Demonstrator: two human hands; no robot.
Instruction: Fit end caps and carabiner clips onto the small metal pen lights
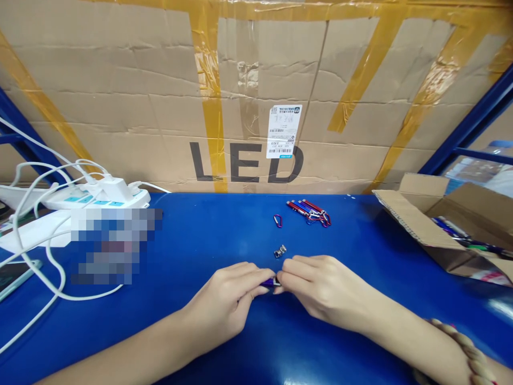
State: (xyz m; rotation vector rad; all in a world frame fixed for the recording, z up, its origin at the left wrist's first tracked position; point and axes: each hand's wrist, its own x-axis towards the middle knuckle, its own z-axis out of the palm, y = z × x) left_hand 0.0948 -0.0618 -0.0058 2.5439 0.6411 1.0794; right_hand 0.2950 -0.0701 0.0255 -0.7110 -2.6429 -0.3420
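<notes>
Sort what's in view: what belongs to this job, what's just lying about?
Probably the job's:
- purplish-blue piece between left hand and right hand
- small metal pieces
- loose carabiner
- red and blue tubes
- open box of pen-like things

Probably just lying about:
- white power strip
- phone-like device
- taped LED carton behind

A person's left hand (230, 291) and right hand (316, 286) grip a small purple-blue piece (268, 282) over a blue worktop (200, 230), with metal parts (282, 249), a carabiner (281, 221) and red and blue tubes (312, 206) lying farther off, an open carton (420, 231) at right and a power strip (136, 201) at left.
</notes>
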